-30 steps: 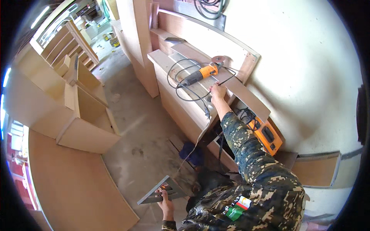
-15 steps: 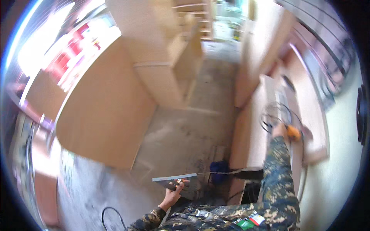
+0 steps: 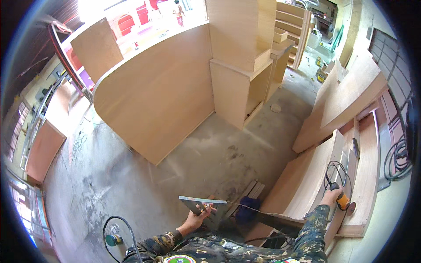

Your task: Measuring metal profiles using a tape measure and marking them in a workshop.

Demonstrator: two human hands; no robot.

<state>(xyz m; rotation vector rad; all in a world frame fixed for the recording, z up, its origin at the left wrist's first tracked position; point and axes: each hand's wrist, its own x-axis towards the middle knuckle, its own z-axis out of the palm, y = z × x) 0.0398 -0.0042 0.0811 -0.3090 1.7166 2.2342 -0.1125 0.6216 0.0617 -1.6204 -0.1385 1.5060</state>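
My right hand is closed round the black body of an orange-and-black angle grinder, which has a brownish disc at its end. The grinder is at the wooden cabinet piece on my right; whether it rests there I cannot tell. Its dark cable lies looped just beyond. My left hand, low in front of me, grips a long flat tool with a pale edge and a dark side. A thin line runs from the tool's right end toward the cabinet. Its exact kind I cannot make out.
A large curved wooden panel and a tall cabinet stand ahead on the concrete floor. Dark blue cloth lies beside the right-hand cabinet. A black hose arches at lower left near a green round object.
My view has swung to the right and steadied, so the panel and cabinets sit differently in it. Both hands still hold the same tools.
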